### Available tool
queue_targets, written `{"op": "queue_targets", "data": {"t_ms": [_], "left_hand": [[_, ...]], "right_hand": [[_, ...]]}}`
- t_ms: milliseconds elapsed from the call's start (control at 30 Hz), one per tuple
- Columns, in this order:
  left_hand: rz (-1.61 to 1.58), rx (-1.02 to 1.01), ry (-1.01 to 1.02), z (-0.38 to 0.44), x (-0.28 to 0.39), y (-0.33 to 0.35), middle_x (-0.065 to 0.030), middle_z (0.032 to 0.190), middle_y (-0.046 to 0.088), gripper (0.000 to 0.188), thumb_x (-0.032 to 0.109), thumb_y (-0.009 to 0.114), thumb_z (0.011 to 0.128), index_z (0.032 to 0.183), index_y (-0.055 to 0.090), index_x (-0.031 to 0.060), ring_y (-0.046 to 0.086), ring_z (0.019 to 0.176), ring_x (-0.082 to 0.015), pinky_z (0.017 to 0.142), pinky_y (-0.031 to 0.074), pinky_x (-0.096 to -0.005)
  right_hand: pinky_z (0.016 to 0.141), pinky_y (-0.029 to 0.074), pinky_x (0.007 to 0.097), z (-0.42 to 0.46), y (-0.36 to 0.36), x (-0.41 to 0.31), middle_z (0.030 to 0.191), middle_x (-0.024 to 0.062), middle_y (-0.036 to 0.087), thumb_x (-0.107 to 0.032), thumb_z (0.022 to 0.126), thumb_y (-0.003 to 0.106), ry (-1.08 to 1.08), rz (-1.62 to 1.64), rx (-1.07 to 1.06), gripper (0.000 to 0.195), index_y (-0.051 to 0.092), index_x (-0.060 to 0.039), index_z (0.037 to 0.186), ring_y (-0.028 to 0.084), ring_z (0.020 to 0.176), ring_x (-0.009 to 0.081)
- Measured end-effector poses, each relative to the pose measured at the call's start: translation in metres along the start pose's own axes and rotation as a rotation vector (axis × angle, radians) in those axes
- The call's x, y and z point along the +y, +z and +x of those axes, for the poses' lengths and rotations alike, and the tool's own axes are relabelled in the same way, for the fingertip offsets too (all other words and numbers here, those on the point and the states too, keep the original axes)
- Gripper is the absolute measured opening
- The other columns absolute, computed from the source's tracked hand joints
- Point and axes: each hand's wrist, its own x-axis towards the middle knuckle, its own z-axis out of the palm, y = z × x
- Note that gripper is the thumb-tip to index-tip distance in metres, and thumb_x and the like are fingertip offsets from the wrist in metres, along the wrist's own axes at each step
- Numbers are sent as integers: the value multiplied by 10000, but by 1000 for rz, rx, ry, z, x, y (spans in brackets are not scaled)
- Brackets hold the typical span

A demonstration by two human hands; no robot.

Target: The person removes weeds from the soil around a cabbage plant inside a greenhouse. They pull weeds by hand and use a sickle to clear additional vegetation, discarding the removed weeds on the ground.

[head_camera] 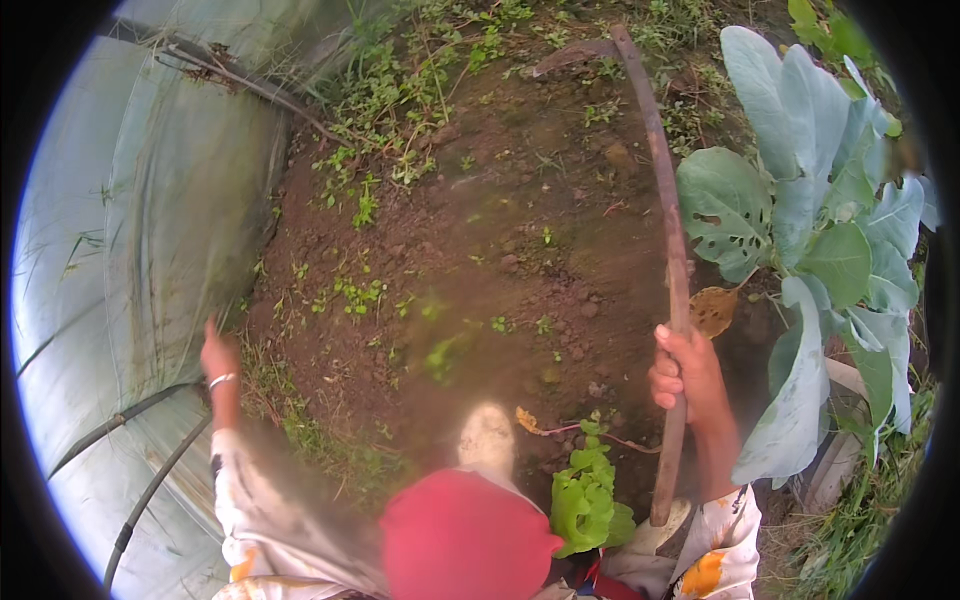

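My right hand (684, 373) is wrapped around the lower part of a long wooden handle, which belongs to a hoe (660, 161). The hoe's worn, narrow blade (574, 56) juts to the left at the far end, over weedy soil. Beside the grip are a dry brown leaf (712, 310) and a large blue-green brassica plant (799, 195). At the left, my left hand (218, 352), with a pale bracelet at the wrist, is near the plastic sheeting (180, 210). One digit sticks out; the other fingers are blurred, and contact with the sheet is unclear.
Brown soil (480, 247) with small weeds lies ahead. A leafy green plant (583, 499) grows near the pale shoes (487, 435). Dark pipes (124, 427) run along the sheeting at the lower left, and a branch (255, 86) lies higher up. Red headwear (465, 536) blocks the bottom centre.
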Motion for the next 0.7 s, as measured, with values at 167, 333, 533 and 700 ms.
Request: {"op": "queue_targets", "data": {"t_ms": [167,333,533,700], "left_hand": [[-18,140,302,-2,68,-10,-181,1070,659,620,75,654,753,1341,461,92,627,998,-351,891,489,-434],[-852,-381,552,-38,376,-13,-21,1057,699,506,101,652,821,1299,533,215,673,945,-158,830,546,-304],[-852,-308,966,-53,561,48,-132,1083,666,609,14,587,752,1333,466,151,656,869,-299,790,529,-391],[-747,-205,1075,-66,577,64,-177,975,672,434,19,587,776,1199,572,115,647,884,-343,777,523,-406]], "right_hand": [[293,311,238,2,0,0,551,-40,351,-213,918,581,-18,-49,57,233,386,-128,823,346,383,51],[327,308,250,-1,18,-8,569,-22,352,-207,897,609,0,-30,40,241,393,-109,855,346,407,71],[336,317,260,-31,20,-9,572,-8,355,-197,886,622,-17,-68,111,230,427,-77,908,361,412,84],[303,291,239,-40,8,5,552,-27,323,-197,921,558,-1,-6,159,187,405,-94,894,328,375,63]]}}
